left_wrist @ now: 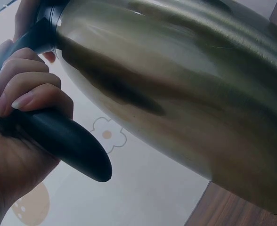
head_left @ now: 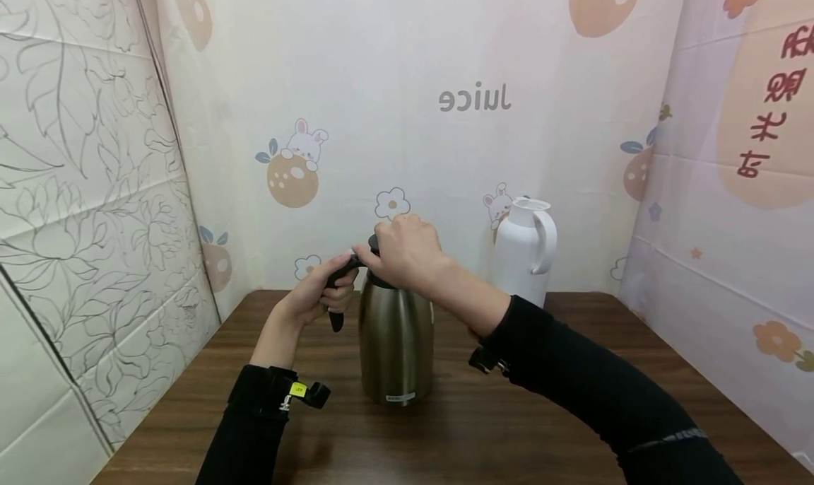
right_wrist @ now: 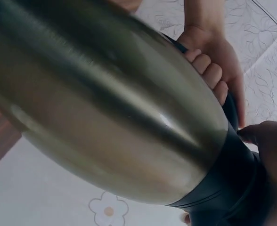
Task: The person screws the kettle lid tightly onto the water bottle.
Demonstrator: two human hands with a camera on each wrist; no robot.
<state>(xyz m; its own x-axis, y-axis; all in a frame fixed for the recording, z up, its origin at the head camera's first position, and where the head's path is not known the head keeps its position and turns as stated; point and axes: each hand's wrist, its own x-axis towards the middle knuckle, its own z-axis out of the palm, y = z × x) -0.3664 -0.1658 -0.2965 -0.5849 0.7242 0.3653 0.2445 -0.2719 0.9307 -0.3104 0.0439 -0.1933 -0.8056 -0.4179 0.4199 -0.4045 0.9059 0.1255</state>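
A brushed-metal thermos jug (head_left: 397,343) with a black neck (right_wrist: 223,174) and black handle (left_wrist: 65,141) stands upright on the table. My left hand (head_left: 314,290) grips that handle at the jug's left side, fingers wrapped round it and the handle's lower end sticking out below. Over the jug's top, my right hand (head_left: 410,253) holds the black lid (head_left: 373,243), mostly covering it. In the right wrist view, the right thumb lies on the near side of the black top and a fingertip shows on the other side.
A white jug (head_left: 518,255) with a white handle stands behind and to the right on the brown wooden table (head_left: 509,414). Printed cloth walls (head_left: 394,145) rise at the back and both sides. A small label (head_left: 400,398) is at the metal jug's base.
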